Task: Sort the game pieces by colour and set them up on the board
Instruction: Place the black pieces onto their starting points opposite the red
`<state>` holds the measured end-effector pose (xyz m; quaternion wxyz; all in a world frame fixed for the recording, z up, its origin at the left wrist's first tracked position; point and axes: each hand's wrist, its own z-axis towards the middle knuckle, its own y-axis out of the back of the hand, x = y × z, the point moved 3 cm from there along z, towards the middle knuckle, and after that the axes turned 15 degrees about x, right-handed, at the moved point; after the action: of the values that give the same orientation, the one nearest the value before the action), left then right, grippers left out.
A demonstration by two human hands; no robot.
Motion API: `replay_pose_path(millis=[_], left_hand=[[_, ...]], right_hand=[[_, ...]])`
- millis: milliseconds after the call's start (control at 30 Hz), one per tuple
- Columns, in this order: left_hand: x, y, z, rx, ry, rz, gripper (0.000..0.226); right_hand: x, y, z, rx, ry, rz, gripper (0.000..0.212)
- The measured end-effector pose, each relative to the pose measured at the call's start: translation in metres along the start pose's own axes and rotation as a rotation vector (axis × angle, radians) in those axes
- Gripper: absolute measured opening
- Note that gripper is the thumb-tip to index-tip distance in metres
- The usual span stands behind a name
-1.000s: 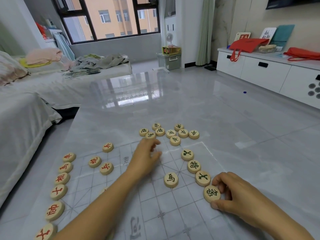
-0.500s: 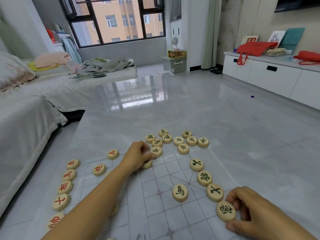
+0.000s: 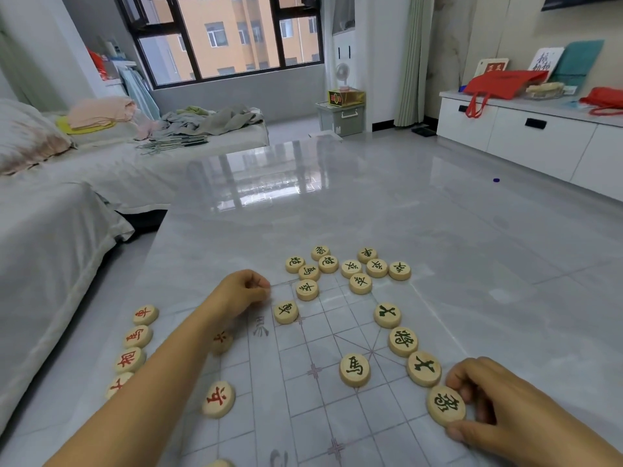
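Currently we note: R hand (image 3: 499, 409) pinches green piece (image 3: 446, 405) at board (image 3: 296, 399) edge; L hand (image 3: 241, 291) clenched nr far corner.

Face-up, round pale wooden pieces with dark characters (image 3: 354, 369) cluster at the far edge of the clear gridded board (image 3: 296, 402) and line its right side; red-character pieces (image 3: 218, 399) line its left.

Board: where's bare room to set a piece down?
Free: the board's squares between the red soldier piece and the dark horse piece, and the near rows. Crowded: the dark cluster at the far edge, and the diagonal row beyond the dark elephant piece.
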<state>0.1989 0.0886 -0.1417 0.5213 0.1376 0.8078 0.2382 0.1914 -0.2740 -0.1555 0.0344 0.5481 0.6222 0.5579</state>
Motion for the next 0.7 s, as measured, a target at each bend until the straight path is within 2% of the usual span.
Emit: replay_pose_path(millis=[33,100,233,333,533,600,700], left_hand=[[0.0,-0.001,-0.005,0.071,0.012,0.028,0.006],[-0.001,-0.005,-0.011,0.151,0.021,0.062,0.022],[-0.008,-0.023,-0.017,0.144,0.009,0.186,0.044],[-0.011,-0.034,-0.018,0.112,-0.046,0.324,0.039],[-0.018,-0.03,-0.015,0.23,-0.014,0.302,0.036],[-0.018,-0.024,-0.009,0.176,-0.037,0.165,0.033],[-0.018,-0.02,0.009,-0.026,-0.111,0.01,0.019]], right_hand=[[0.0,0.0,-0.001,-0.002,0.0,0.0,0.034],[0.0,0.0,-0.001,-0.007,0.001,-0.007,0.033],[0.001,0.001,-0.001,-0.009,0.002,-0.009,0.032],[0.002,0.001,-0.002,-0.001,0.005,-0.011,0.032],[0.002,0.001,0.0,0.002,0.004,-0.009,0.033],[0.003,0.002,0.0,0.006,0.002,-0.007,0.033],[0.003,0.002,0.0,0.012,0.001,-0.004,0.032]])
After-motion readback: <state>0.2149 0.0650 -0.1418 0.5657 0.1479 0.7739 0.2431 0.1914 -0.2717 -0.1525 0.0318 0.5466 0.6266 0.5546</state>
